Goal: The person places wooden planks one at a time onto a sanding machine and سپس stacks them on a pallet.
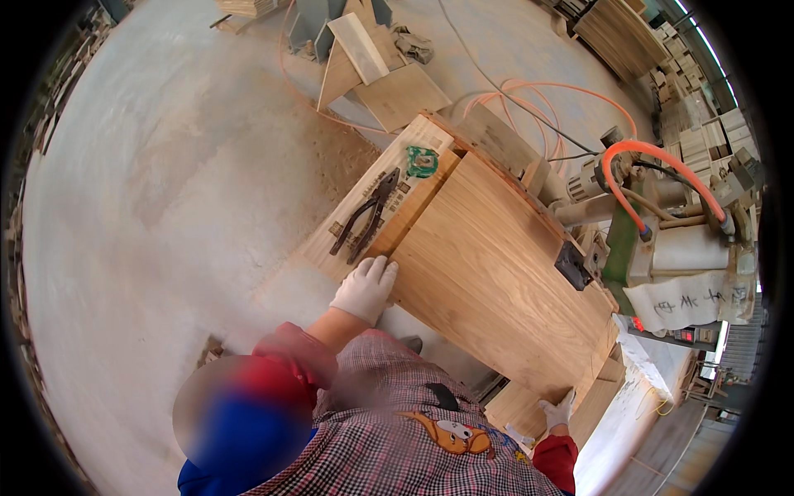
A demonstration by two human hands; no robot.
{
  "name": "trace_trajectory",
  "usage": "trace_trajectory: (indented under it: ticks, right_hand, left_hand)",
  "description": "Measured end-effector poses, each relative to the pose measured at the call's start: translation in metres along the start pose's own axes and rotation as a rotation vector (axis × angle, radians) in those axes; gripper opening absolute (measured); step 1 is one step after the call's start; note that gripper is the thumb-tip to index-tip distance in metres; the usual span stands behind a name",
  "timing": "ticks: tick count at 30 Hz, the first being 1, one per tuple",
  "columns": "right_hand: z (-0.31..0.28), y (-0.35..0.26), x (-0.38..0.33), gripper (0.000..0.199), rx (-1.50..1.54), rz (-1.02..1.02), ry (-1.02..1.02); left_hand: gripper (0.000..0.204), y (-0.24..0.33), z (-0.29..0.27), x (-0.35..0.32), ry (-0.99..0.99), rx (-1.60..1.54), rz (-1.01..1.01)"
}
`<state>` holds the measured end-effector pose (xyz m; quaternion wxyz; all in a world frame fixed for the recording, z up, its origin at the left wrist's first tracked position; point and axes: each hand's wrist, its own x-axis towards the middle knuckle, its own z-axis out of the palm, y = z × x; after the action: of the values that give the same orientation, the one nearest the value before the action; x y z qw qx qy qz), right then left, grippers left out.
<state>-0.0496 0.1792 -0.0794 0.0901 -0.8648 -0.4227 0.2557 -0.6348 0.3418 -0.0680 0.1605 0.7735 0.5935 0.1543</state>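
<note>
In the head view, the wide wooden board (pixel 496 264) lies right of centre, its long axis sloping from upper centre to lower right. The gloved left hand (pixel 365 289) is at the board's left corner, fingers bent over the edge; the board stretches up and right from it. The gloved right hand (pixel 558 412) is at the lower-right end, thumb apart from its fingers. Both 2 hands are about equally near; I cannot tell if either grips. Pliers (pixel 370 217) lie above the left hand.
</note>
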Motion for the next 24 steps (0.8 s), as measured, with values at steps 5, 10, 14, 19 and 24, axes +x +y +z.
trace_trajectory:
  ticks: [5, 10, 14, 19, 24]
  right_hand:
    - [0.002, 0.02, 0.008, 0.116, 0.089, -0.009, -0.024]
    - [0.004, 0.03, 0.012, 0.116, 0.149, 0.007, -0.035]
    - [0.002, 0.025, 0.011, 0.116, 0.119, 0.031, -0.045]
    - [-0.001, -0.006, -0.001, 0.116, 0.242, 0.055, -0.068]
    - [0.0, -0.001, 0.001, 0.115, 0.266, 0.082, -0.066]
  left_hand:
    - [0.073, -0.001, -0.001, 0.001, -0.008, -0.036, -0.01]
    - [0.071, -0.003, -0.005, 0.001, -0.021, -0.067, -0.006]
    - [0.07, -0.002, -0.006, 0.002, -0.016, -0.081, -0.002]
    - [0.069, -0.005, -0.005, 0.002, -0.009, -0.102, -0.002]
    - [0.07, -0.003, -0.01, 0.004, -0.025, -0.133, -0.012]
